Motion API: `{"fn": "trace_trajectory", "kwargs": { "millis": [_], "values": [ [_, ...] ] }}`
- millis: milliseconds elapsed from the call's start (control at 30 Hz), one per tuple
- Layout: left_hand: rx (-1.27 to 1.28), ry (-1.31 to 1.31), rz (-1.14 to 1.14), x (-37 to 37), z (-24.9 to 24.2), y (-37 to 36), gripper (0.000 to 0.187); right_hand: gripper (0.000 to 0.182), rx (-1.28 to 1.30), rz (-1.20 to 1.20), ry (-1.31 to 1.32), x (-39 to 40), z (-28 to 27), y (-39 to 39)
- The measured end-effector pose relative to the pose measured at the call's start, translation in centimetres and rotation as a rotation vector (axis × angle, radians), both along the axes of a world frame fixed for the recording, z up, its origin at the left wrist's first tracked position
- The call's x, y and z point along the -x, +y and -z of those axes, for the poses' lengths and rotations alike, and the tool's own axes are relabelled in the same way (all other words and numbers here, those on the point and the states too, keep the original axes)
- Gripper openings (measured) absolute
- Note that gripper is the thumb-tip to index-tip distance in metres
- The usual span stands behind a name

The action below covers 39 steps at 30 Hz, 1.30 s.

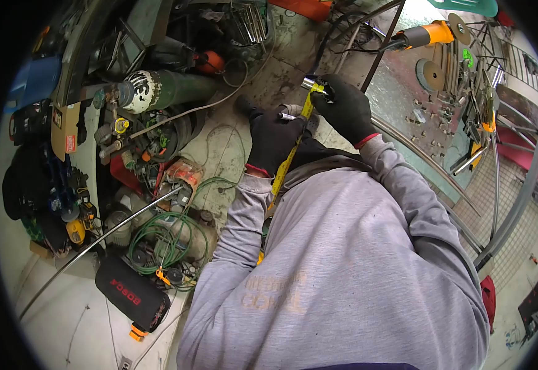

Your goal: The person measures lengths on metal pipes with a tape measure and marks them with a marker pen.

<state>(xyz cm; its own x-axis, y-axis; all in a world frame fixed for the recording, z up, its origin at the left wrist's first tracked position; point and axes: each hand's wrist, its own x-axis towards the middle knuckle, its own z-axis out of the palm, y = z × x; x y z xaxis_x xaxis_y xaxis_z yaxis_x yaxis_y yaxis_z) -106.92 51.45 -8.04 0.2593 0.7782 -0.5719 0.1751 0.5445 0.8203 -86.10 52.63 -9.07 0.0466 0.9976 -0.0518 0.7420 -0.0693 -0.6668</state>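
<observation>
At twelve o'clock the left hand [275, 143] looks closed on a pale, pen-like stick [287, 116]; beside it the yellow tape [292, 150] slants to one o'clock, meeting a shiny tube [308, 82], where the right hand's [345, 111] fingers clamp both. Should that pinch loosen, the tape might slip.

Green-and-white cylinder [186, 92], upper left; orange grinder [429, 36], upper right; black bag [130, 291] near coiled green hose [148, 269].
</observation>
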Motion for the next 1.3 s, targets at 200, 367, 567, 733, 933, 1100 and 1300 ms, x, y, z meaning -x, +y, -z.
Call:
{"fn": "trace_trajectory", "kwargs": {
  "millis": [200, 367, 567, 733, 933, 1100, 1300],
  "values": [
    [-0.090, 0.030, -0.063, -0.6, 0.0, -0.8, 0.026, 0.037, 0.008, -0.009, -0.027, 0.0, 0.0, 0.1],
    [-0.073, -0.005, -0.078, -0.8, 0.1, -1.0, 0.021, 0.030, -0.044, -0.029, -0.021, 0.0, -0.3, -0.1],
    [-0.165, 0.060, -0.044, -0.8, 0.6, -1.2, 0.020, 0.024, -0.101, -0.034, 0.021, 0.0, 0.0, -0.2],
    [-0.194, 0.021, -0.048, -0.7, -0.1, -1.1, 0.024, 0.026, -0.105, -0.024, 0.028, 0.0, 0.1, -0.3],
    [-0.146, 0.085, -0.030, -0.7, -0.7, -0.8, 0.027, 0.032, -0.082, -0.032, -0.009, -0.1, 0.4, -0.2],
    [-0.181, 0.139, -0.015, -0.8, -1.1, -0.8, 0.027, 0.037, 0.001, -0.009, -0.049, 0.1, 0.4, 0.1],
    [-0.412, 0.149, -0.078, -0.9, 0.9, -1.2, 0.020, 0.040, 0.095, -0.024, -0.048, 0.3, -0.6, 0.9]
  ]
}}
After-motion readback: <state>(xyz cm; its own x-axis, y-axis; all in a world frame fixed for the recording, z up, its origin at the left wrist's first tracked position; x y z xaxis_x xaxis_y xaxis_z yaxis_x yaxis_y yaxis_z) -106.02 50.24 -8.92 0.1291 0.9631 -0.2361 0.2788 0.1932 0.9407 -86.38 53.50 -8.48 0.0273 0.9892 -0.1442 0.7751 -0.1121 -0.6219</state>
